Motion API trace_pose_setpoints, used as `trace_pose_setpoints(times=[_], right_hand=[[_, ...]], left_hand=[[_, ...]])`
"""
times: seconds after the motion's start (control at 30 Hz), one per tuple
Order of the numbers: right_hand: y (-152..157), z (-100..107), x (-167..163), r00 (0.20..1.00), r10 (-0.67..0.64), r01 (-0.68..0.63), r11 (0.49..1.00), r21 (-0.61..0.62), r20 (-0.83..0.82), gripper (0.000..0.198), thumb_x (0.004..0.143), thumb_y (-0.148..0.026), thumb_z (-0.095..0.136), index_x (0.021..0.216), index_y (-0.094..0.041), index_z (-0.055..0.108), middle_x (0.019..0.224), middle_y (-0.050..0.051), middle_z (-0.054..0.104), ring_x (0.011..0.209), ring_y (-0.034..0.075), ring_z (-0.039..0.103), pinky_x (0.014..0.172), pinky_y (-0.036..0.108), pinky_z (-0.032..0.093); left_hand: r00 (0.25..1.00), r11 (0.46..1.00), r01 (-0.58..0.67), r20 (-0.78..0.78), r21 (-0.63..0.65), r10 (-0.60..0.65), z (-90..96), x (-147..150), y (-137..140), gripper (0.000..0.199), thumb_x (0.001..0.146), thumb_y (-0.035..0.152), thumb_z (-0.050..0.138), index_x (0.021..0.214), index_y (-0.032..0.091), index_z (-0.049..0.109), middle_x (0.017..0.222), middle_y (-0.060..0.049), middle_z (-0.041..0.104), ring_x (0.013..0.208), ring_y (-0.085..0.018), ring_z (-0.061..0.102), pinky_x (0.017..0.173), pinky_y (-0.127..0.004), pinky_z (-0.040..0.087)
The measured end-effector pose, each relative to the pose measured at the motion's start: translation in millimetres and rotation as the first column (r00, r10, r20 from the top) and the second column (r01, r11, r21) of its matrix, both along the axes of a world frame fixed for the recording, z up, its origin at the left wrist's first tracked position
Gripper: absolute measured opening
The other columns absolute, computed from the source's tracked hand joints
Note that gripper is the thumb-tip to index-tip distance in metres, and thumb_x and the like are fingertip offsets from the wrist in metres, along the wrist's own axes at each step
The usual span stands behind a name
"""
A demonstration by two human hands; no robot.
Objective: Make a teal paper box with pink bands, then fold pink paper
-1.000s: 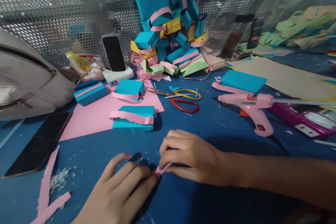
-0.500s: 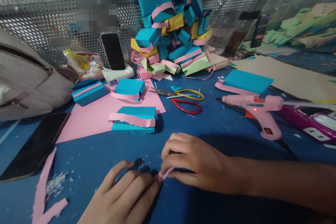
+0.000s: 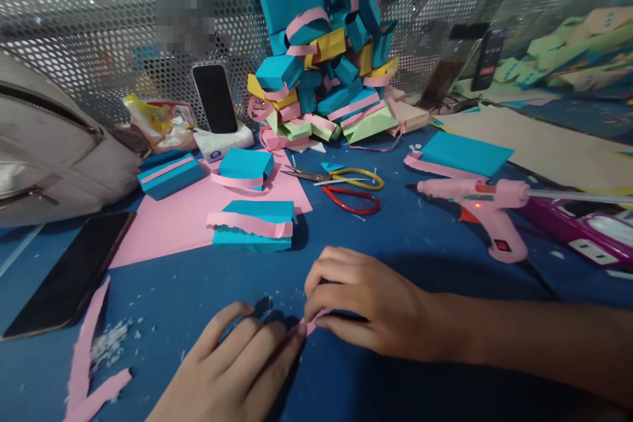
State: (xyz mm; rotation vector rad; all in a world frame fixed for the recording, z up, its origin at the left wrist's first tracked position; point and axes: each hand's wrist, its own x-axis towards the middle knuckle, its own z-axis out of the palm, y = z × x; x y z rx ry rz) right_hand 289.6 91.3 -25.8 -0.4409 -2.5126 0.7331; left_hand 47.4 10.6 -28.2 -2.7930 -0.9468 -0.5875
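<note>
Low on the blue tabletop, my left hand [image 3: 235, 356] and my right hand [image 3: 363, 303] meet at a narrow pink paper strip [image 3: 314, 324]. Both hands are closed on it, fingertips pinching it close together; most of the strip is hidden by the fingers. Just beyond them lies a blue paper box [image 3: 254, 225] with a ragged pink strip across it. Two more such boxes, one with a drooping pink band [image 3: 246, 168] and one further left [image 3: 172, 175], rest on or beside a pink paper sheet [image 3: 158, 231].
Scissors [image 3: 341, 186] lie mid-table. A pink glue gun [image 3: 475, 201], its light lit, rests by a purple power strip [image 3: 583, 227]. A tall pile of paper boxes [image 3: 321, 46] stands at the back. At left are a phone [image 3: 69, 277], a bag [image 3: 59, 145] and torn pink strips [image 3: 86, 349].
The view has shifted very slightly. Both hands stay pinched on the pink strip, with the right fingers moved a touch; nothing else on the table has moved.
</note>
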Motion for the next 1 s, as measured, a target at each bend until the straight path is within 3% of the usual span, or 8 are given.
trace_pose_setpoints(times=[0.37,0.63,1.0], right_hand=[[0.4,1.7,1.1,1.000,-0.012,0.012,1.000,-0.006,0.000,0.013,0.092,-0.012,0.056,0.095,-0.017,0.068,0.095,0.005,0.064,0.087,0.017,0.054,0.082,0.032,0.043],[0.1,0.7,0.3,0.999,-0.025,0.025,1.000,-0.009,0.020,0.012,0.090,-0.011,0.058,0.093,-0.016,0.069,0.094,0.005,0.064,0.086,0.016,0.054,0.081,0.031,0.042],[0.1,-1.2,1.1,0.999,-0.026,0.026,1.000,-0.015,0.025,0.014,0.089,-0.008,0.060,0.095,-0.016,0.069,0.095,0.003,0.065,0.088,0.016,0.054,0.082,0.030,0.042]], left_hand=[[0.998,1.000,0.008,-0.055,0.002,-0.008,0.0,-1.7,-2.8,0.038,0.103,0.020,0.033,0.130,0.016,0.061,0.104,-0.005,0.067,0.093,-0.016,0.058,0.108,-0.036,0.028],[1.000,0.999,0.007,0.025,0.034,-0.008,-0.3,-2.2,-3.9,0.044,0.104,0.015,0.027,0.121,0.017,0.067,0.098,-0.003,0.070,0.089,-0.016,0.055,0.111,-0.035,0.024],[1.000,0.999,0.000,0.015,0.036,-0.001,0.1,-0.8,-2.9,0.043,0.105,0.019,0.027,0.123,0.017,0.066,0.101,-0.003,0.069,0.089,-0.015,0.056,0.110,-0.035,0.024]])
